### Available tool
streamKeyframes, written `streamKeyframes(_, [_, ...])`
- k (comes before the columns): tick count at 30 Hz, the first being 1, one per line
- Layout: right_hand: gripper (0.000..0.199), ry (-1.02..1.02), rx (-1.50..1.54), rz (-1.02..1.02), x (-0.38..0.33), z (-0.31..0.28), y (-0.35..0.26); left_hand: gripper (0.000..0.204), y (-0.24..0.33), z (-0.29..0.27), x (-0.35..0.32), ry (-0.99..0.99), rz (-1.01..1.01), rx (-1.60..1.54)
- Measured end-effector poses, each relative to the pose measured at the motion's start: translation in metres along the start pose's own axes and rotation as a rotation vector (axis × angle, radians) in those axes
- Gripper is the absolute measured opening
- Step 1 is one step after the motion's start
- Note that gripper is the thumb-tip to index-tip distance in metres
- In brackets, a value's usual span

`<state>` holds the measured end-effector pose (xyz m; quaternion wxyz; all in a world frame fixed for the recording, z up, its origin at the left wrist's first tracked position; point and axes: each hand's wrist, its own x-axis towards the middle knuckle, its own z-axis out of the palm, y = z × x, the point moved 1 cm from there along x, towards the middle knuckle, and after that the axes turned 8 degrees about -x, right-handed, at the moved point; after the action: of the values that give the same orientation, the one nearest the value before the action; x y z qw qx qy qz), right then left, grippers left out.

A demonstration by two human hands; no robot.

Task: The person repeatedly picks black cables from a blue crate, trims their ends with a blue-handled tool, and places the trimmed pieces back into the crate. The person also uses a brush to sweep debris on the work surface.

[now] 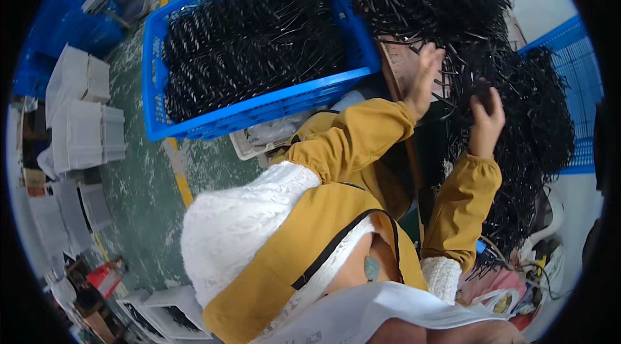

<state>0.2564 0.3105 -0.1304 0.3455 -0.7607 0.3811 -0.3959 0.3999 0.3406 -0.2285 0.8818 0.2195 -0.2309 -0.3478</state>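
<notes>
While the left hand (424,84) stands unclenched, the pile of black strips (533,121) runs lengthwise down the frame's right side, nearer the right hand (488,123), whose grasp I cannot tell

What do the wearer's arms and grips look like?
Mustard-yellow sleeve covers on both arms, left cover and right cover, gathered at the wrists. White knit sleeves show above them: left sleeve, right sleeve. The left grip and right grip are ungloved human hands. No cables or markings visible on the sleeves.
</notes>
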Motion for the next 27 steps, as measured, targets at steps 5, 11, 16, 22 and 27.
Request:
streamKeyframes(5, [0.030, 0.094, 0.886, 0.200, 0.029, -0.041, -0.045, 0.044, 0.007, 0.052, 0.021, -0.602, 0.114, 0.248])
streamKeyframes(11, [0.032, 0.057, 1.018, 0.053, 0.107, -0.070, -0.060, 0.041, 0.049, 0.102, 0.075, -0.546, -0.072, 0.412])
streamKeyframes(16, [0.027, 0.542, 0.117, -0.525, 0.282, -0.128, -0.117, 0.050, 0.141, 0.078, 0.208, -0.459, 0.306, 0.637])
streamKeyframes(22, [0.021, 0.294, -0.533, 0.073, 0.502, -0.120, -0.065, 0.079, 0.143, 0.028, 0.363, -0.408, 0.090, 1.775])
streamKeyframes(27, [0.041, -0.284, -0.268, 0.102, 0.532, -0.064, -0.005, 0.103, 0.092, 0.056, 0.383, -0.664, -0.169, 1.953])
